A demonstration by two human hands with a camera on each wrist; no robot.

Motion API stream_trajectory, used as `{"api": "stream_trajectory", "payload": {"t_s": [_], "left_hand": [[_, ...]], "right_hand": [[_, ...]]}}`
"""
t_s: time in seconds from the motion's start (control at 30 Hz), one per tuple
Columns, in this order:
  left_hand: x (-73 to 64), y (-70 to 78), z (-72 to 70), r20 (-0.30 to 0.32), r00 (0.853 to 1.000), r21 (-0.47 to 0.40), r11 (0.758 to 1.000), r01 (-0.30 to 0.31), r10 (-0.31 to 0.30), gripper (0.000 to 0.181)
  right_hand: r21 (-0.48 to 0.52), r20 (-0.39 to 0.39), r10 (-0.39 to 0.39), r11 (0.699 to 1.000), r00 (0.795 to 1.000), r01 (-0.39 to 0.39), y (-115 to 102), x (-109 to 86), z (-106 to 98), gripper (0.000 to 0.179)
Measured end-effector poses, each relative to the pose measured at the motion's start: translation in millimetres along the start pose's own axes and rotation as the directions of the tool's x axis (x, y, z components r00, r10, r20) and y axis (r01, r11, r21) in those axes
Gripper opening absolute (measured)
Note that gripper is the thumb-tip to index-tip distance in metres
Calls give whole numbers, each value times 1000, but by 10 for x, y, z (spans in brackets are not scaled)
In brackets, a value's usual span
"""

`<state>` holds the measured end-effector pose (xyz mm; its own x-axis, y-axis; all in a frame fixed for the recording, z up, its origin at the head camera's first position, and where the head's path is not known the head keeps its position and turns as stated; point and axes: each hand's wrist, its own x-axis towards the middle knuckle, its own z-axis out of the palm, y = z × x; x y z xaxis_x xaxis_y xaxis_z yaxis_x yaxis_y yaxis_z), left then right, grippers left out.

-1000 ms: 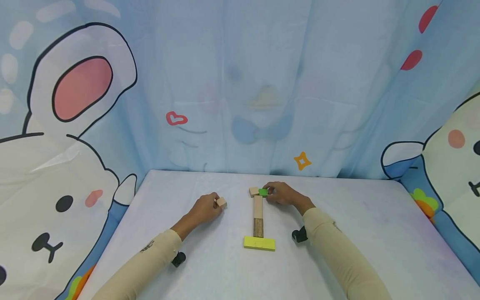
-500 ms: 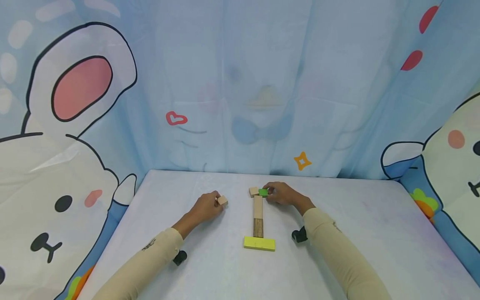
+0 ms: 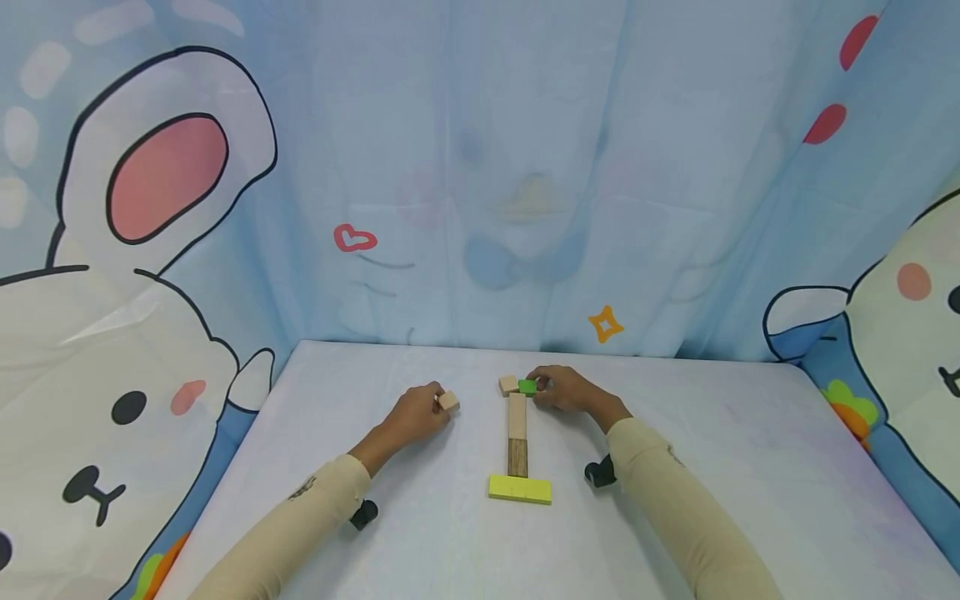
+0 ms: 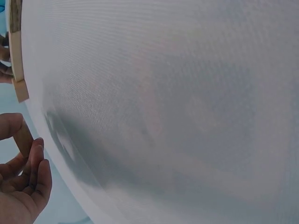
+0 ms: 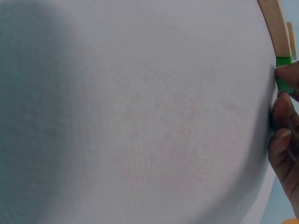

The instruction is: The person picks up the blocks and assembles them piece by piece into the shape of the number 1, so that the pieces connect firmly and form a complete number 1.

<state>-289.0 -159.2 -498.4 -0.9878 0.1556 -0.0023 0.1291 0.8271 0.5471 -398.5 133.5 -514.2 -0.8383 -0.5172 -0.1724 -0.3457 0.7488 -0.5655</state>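
My left hand [image 3: 416,414] pinches a small plain wooden block [image 3: 448,402] between thumb and fingers, apart from the other blocks; the left wrist view shows this held block [image 4: 22,140] edge-on. With its fingertips, my right hand [image 3: 566,389] pinches a small green block [image 3: 527,387] at the top of a row of blocks. Beside the green one lies another small plain block [image 3: 508,384]. Below these two, a pale long block [image 3: 517,415] and a dark-grained block [image 3: 517,457] lie end to end. A yellow block [image 3: 520,489] lies crosswise at the near end.
A white cloth covers the table [image 3: 450,533]. Behind it hangs a blue curtain [image 3: 420,125] with printed cartoon figures, also spread along both sides. A small black device [image 3: 365,514] shows at the left wrist, and a similar one [image 3: 600,472] at the right.
My left hand has shifted slightly to the right with the plain block, toward the row. The right hand stays at the green block.
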Motion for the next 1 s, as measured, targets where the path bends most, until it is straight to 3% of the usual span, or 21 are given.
{"api": "stream_trajectory", "payload": {"t_s": [1.0], "left_hand": [[31, 79, -6, 12, 1000, 6, 1000, 19, -19, 26]], "right_hand": [[-18, -4, -14, 1000, 1000, 14, 17, 24, 14, 36]]}}
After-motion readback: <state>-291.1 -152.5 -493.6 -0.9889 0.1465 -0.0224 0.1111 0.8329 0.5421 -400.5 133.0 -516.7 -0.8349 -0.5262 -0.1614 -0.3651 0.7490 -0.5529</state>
